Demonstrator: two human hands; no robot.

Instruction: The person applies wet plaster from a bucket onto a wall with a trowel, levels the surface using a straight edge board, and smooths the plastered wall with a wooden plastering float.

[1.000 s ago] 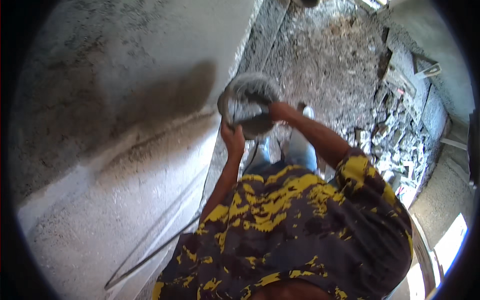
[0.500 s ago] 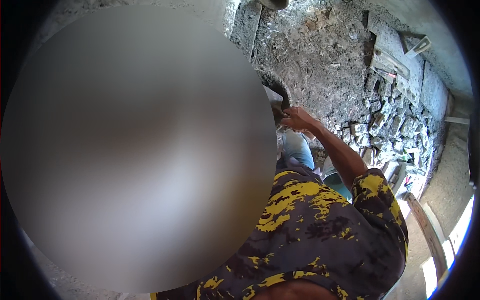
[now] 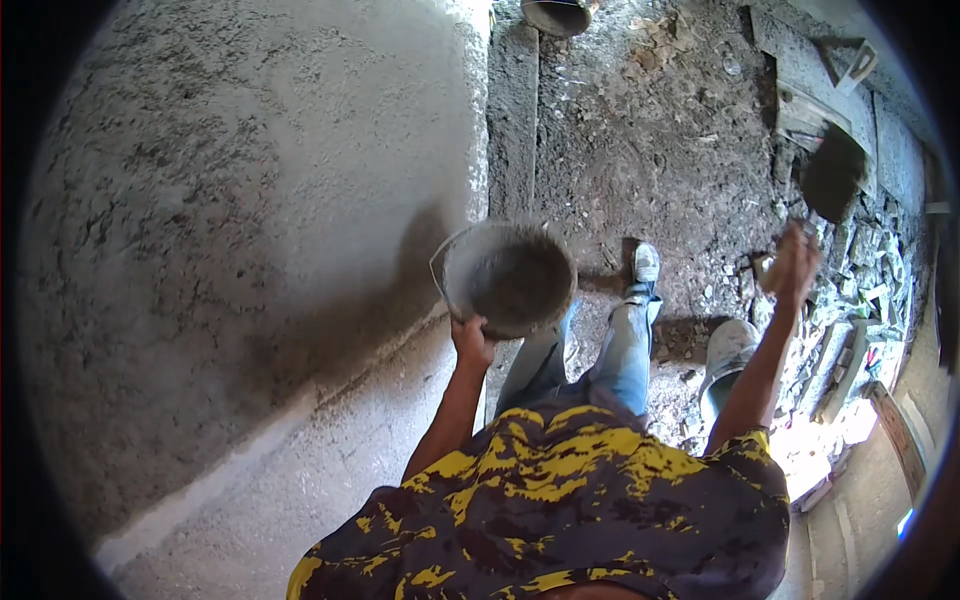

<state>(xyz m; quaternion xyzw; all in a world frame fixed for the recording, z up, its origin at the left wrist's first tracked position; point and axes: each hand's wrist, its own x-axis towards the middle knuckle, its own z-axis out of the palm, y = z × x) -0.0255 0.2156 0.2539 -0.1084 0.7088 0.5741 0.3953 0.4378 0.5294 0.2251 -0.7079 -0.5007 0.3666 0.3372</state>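
Note:
My left hand [image 3: 472,338] is closed on the near lower edge of a grey metal bucket [image 3: 510,280] with a wire handle. Its dark inside faces up, and its contents are hard to make out. Out to the right, my right hand [image 3: 795,258] grips a trowel [image 3: 835,175], its broad dark blade pointing away from me and blurred by motion. The plastered wall [image 3: 250,200] rises just left of the bucket, and my legs and one shoe show beneath it.
Another dark vessel [image 3: 555,15] stands at the top. A pale bucket [image 3: 730,355] sits right of my legs. Broken rubble [image 3: 860,300] lies along the right, with boards and a float [image 3: 858,70] above it. A wooden plank [image 3: 895,430] is at the lower right.
My right hand has left the bucket and swung out to the right with the trowel. My left hand still holds the bucket, which sits lower in the picture.

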